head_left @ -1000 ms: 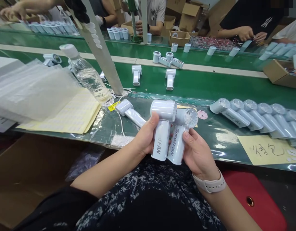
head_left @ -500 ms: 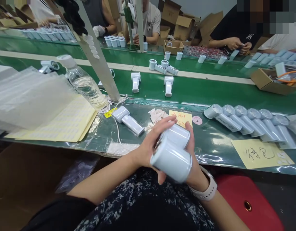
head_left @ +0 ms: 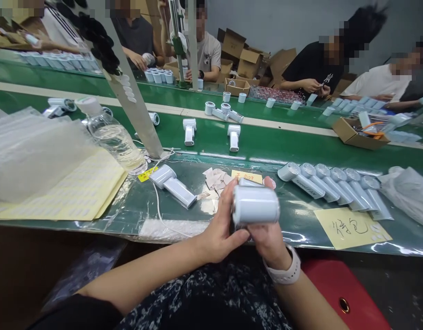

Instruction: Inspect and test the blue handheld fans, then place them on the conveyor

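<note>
A glossy pale-blue handheld fan (head_left: 256,205) is held between both my hands, its round head toward me and its handle mostly hidden behind it. My left hand (head_left: 220,236) grips the left side, with its thumb under the head. From below and the right, my right hand (head_left: 269,236) supports it; most of its fingers are hidden by the fan. Left of my hands another handheld fan (head_left: 175,187) lies on the bench beside a white cable. To the right, a leaning row of similar fans (head_left: 323,172) sits behind a handwritten yellow note (head_left: 352,228).
A water bottle (head_left: 117,142) stands by a slanted metal post (head_left: 132,91). Yellow sticker sheets (head_left: 94,197) lie under plastic bags (head_left: 36,156) at left. More fans rest on the green conveyor (head_left: 283,135). Across it, several people work near cardboard boxes (head_left: 249,62). A red stool (head_left: 338,293) stands lower right.
The fan in my hands has turned from a diagonal tilt to nearly level, its head rising slightly. My left thumb has moved up against its underside. The whole view has shifted a little.
</note>
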A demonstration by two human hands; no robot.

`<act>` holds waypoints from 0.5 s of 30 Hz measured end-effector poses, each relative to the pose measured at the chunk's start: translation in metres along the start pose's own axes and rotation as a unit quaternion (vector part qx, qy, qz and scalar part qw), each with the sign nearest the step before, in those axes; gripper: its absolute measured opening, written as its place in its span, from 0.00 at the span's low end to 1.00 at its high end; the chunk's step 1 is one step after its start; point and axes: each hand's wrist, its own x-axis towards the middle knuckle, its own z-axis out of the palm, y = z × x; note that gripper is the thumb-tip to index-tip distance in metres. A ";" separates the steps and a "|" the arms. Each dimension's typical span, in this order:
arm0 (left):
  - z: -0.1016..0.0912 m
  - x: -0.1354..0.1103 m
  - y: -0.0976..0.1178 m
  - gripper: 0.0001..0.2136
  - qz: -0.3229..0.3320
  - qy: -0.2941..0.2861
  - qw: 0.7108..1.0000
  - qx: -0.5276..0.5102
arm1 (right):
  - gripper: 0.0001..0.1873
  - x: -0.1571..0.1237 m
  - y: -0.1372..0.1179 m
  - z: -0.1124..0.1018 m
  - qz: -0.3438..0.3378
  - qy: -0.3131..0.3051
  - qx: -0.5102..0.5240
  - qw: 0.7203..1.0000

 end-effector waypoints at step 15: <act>-0.071 0.072 0.087 0.20 0.198 0.185 0.962 -0.041 | 0.33 0.070 0.043 -0.128 -0.110 0.064 -0.690 0.712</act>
